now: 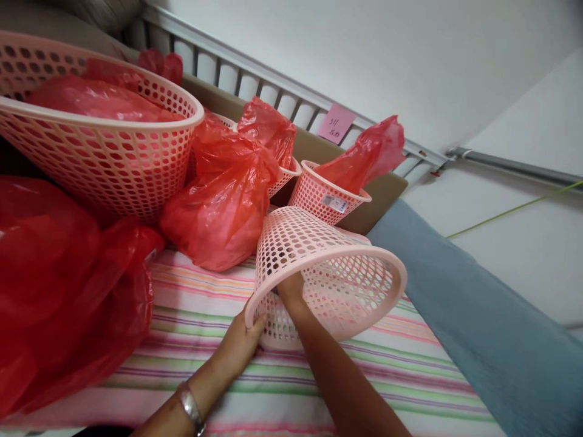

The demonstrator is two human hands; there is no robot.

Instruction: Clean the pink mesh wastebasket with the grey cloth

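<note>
Pink plastic basket (319, 243), smooth, faintly glossy — red bags (218, 212) shiny, crinkled plastic — striped cloth (195, 315) matt.

One head-worn camera on my feed, looking forward and steeply down from above the wearer's forearms. Left hand (241, 343) and right hand (291, 286) come in from the bottom edge, close to the lens. Tipped basket (296, 243) sits just right of centre, near, open mouth partly toward me. Large basket (104, 145) and red bag (68, 291) crowd the left, both cut by the frame. View rolled: railing (273, 82) slopes down to the right. Striped cloth (273, 385) fills the lower foreground; white wall (364, 54) lies farther back.
</note>
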